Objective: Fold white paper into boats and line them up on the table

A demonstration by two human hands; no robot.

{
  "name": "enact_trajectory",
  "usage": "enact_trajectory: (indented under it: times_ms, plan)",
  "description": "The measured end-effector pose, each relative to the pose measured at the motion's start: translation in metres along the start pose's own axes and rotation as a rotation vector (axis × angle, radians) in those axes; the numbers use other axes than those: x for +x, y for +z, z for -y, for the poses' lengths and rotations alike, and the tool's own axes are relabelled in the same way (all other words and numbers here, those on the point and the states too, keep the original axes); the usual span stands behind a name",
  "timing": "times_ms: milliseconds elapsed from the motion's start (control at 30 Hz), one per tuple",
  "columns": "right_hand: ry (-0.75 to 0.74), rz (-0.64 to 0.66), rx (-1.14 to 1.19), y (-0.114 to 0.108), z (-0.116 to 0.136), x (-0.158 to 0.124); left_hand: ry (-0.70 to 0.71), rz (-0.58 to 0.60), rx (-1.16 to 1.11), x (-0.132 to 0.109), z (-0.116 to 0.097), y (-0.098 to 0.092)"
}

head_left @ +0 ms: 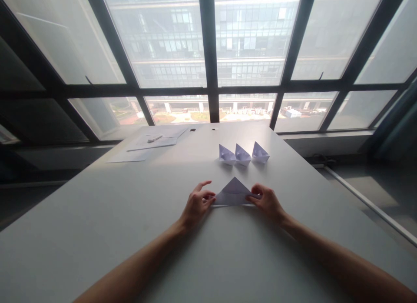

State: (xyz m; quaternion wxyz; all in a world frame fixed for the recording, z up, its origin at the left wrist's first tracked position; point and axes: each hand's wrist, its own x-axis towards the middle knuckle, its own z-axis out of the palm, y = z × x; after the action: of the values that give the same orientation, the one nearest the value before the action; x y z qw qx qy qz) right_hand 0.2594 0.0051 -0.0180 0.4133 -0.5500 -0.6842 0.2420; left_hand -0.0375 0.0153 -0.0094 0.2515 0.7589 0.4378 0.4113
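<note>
A white sheet folded into a triangle (233, 192) lies flat on the grey table (130, 216) in front of me. My left hand (197, 204) pinches its left corner, with the forefinger lifted. My right hand (266, 200) pinches the right corner with curled fingers. Beyond the triangle, three finished paper boats (243, 154) stand in a row, apart from both hands.
Loose paper sheets (153, 143) with a small white object (154, 138) on them lie at the far left of the table. Two cable holes (193, 130) sit near the far edge. Large windows with dark frames (209, 55) rise behind the table.
</note>
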Motion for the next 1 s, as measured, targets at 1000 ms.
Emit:
enact_trajectory:
  times_ms: [1000]
  plan:
    - [0.052, -0.016, 0.216, -0.0015, 0.0099, 0.0002, -0.155, 0.119, -0.085, 0.0039, -0.0080, 0.0008]
